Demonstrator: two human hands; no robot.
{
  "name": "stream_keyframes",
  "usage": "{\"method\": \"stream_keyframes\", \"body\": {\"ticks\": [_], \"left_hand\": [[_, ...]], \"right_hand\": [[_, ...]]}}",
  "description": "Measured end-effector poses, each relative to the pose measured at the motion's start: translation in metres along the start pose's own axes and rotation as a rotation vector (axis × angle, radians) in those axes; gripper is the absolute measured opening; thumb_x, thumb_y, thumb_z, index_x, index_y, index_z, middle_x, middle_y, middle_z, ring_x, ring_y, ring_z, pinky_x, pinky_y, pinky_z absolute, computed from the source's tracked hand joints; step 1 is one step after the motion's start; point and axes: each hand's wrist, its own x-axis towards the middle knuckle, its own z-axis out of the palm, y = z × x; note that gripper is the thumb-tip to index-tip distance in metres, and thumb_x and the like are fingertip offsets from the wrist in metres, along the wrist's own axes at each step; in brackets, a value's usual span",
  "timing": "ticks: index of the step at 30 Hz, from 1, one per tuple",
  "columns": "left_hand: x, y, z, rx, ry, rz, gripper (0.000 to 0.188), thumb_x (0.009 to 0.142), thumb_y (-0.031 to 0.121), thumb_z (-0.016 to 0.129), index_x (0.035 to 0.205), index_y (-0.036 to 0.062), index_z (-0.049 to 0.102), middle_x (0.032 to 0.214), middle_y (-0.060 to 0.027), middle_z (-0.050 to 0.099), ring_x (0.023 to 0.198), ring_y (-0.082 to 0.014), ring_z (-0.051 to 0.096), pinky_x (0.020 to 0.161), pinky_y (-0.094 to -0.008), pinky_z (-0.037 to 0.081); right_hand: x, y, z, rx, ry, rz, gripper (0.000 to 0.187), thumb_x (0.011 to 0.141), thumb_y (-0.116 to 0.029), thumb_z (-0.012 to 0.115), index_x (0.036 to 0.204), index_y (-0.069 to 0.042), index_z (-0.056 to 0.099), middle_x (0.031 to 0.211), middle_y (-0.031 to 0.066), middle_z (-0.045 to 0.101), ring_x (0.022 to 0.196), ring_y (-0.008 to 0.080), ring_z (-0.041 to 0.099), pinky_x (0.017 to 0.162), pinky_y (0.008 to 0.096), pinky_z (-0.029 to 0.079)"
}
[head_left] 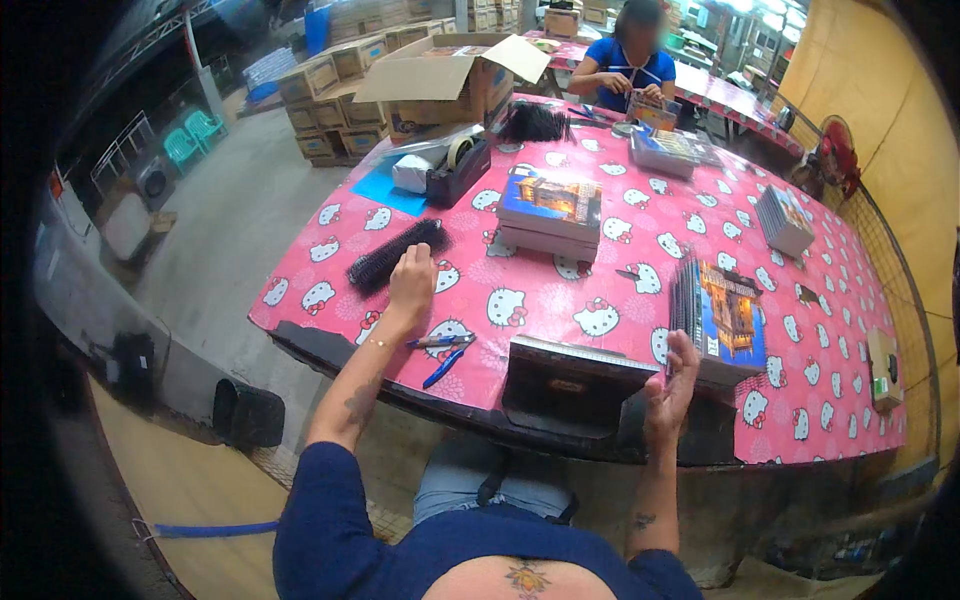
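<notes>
The black coils [385, 262] could snag each other or slip off the tabletop [850, 405] — a hard tug on one may drag the rest. They lie by its left edge, at the left hand's [412, 282] bent fingertips; I can't tell if it pinches one. The right hand [672, 388] is spread — near the front edge, by the books [735, 310].

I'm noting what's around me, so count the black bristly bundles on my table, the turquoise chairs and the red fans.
Black bristly bundles: 2 (one at your left hand, one farther back)
Turquoise chairs: 2
Red fan: 1
Total: 5
</notes>
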Motion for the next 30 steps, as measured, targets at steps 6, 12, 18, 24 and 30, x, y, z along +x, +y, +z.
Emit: {"method": "stream_keyframes", "body": {"ticks": [6, 12, 18, 24, 30], "left_hand": [[-0.027, 0.122, -0.106, -0.325, -0.004, 0.190, 0.025, 0.094, 0.017, 0.062, 0.117, 0.0056, 0.064, 0.089, -0.0137, 0.064, 0.084, -0.0306, 0.064, 0.071, -0.0410, 0.052], [-0.080, 0.156, -0.137, -0.851, -0.056, -0.067, 0.017, 0.091, 0.011, 0.068, 0.107, 0.0048, 0.072, 0.088, -0.0110, 0.069, 0.077, -0.0256, 0.063, 0.069, -0.0373, 0.050], [-0.084, 0.159, -0.130, -0.641, 0.157, 0.135, 0.016, 0.086, 0.005, 0.073, 0.102, 0.0021, 0.073, 0.089, -0.0108, 0.069, 0.078, -0.0227, 0.065, 0.068, -0.0335, 0.050], [-0.088, 0.163, -0.122, -0.705, 0.188, 0.100, 0.019, 0.083, 0.002, 0.075, 0.102, 0.0020, 0.072, 0.090, -0.0116, 0.068, 0.078, -0.0247, 0.066, 0.067, -0.0345, 0.052], [-0.085, 0.156, -0.118, -0.640, 0.143, 0.151, 0.025, 0.085, 0.001, 0.073, 0.109, 0.0031, 0.069, 0.095, -0.0117, 0.067, 0.079, -0.0229, 0.066, 0.067, -0.0325, 0.053]], "right_hand": [[0.031, -0.078, 0.081, -0.600, -0.395, -0.369, 0.031, 0.086, -0.026, 0.071, 0.114, -0.013, 0.069, 0.117, 0.0096, 0.065, 0.107, 0.0289, 0.061, 0.094, 0.0431, 0.044], [0.032, -0.049, 0.102, -0.593, -0.428, -0.312, 0.014, 0.088, -0.024, 0.067, 0.098, -0.014, 0.068, 0.083, 0.0054, 0.069, 0.078, 0.0237, 0.067, 0.071, 0.0392, 0.048], [0.034, -0.050, 0.103, -0.573, -0.422, -0.296, 0.012, 0.089, -0.024, 0.067, 0.097, -0.015, 0.069, 0.081, 0.0046, 0.069, 0.076, 0.0238, 0.068, 0.069, 0.0393, 0.049], [0.037, -0.052, 0.101, -0.564, -0.426, -0.282, 0.014, 0.089, -0.023, 0.068, 0.100, -0.014, 0.071, 0.081, 0.0051, 0.069, 0.072, 0.0255, 0.066, 0.066, 0.0386, 0.049], [0.037, -0.054, 0.100, -0.557, -0.470, -0.302, 0.012, 0.089, -0.023, 0.066, 0.097, -0.015, 0.068, 0.078, 0.0049, 0.066, 0.076, 0.0250, 0.067, 0.066, 0.0400, 0.048]]}}
